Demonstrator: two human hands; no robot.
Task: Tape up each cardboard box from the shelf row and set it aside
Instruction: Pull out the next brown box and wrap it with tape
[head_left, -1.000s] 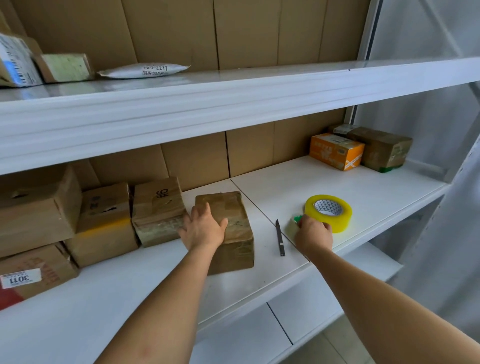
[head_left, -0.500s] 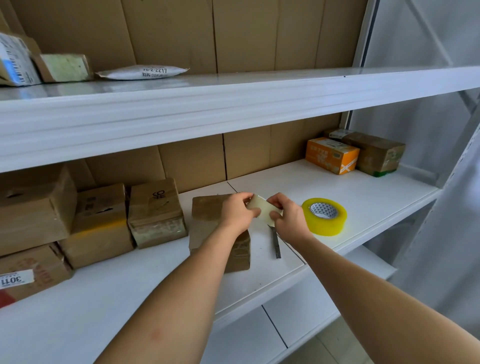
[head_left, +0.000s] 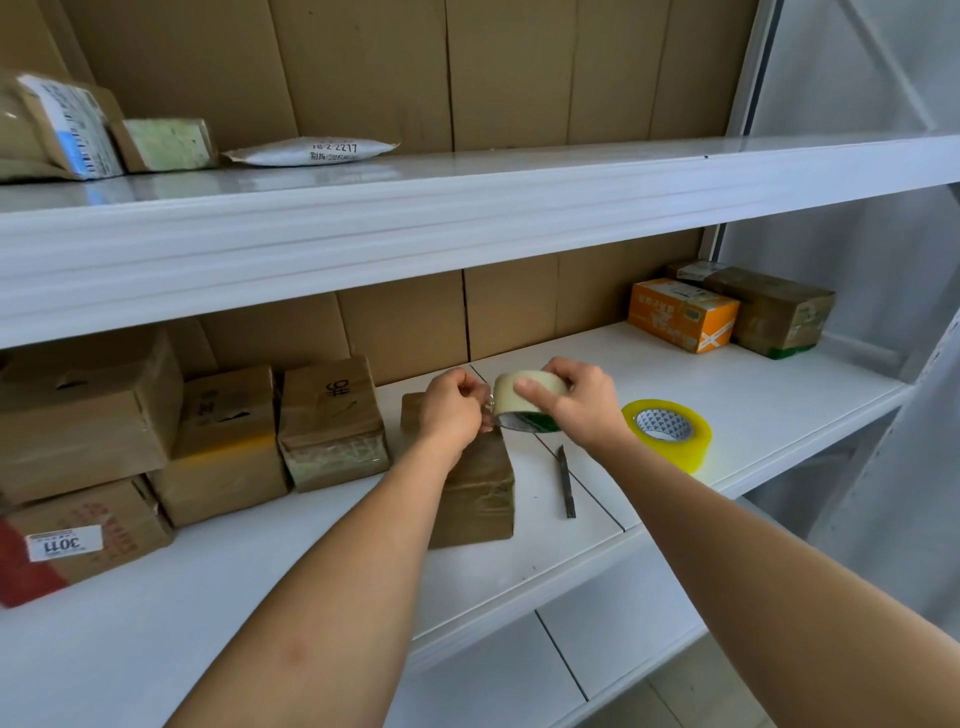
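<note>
Head view: a brown cardboard box (head_left: 475, 499), wrapped in clear tape, stands on the white middle shelf (head_left: 779, 395), pulled forward from the row behind it. Directly above its far end the right hand (head_left: 576, 402) grips a pale roll of tape (head_left: 524, 397), fingers curled over the top and thumb across the near face. The left hand (head_left: 449, 410), fingers curled, pinches at the roll's left edge, apparently at the tape end, though that strip is too thin to make out clearly. The left forearm crosses over the box and hides part of its top.

To the right of the box a dark utility knife (head_left: 566, 480) lies flat on the shelf, and beyond it a yellow tape roll (head_left: 670, 434) lies on its side near the front edge. To the left stand three more brown boxes (head_left: 332, 423) in a row, with a labelled one (head_left: 88, 535) in front. At the far right sit an orange carton (head_left: 680, 312) and a taped brown parcel (head_left: 774, 309), touching. The upper shelf (head_left: 467, 208) carries a white padded mailer (head_left: 311, 150) and two packages (head_left: 104, 135).
</note>
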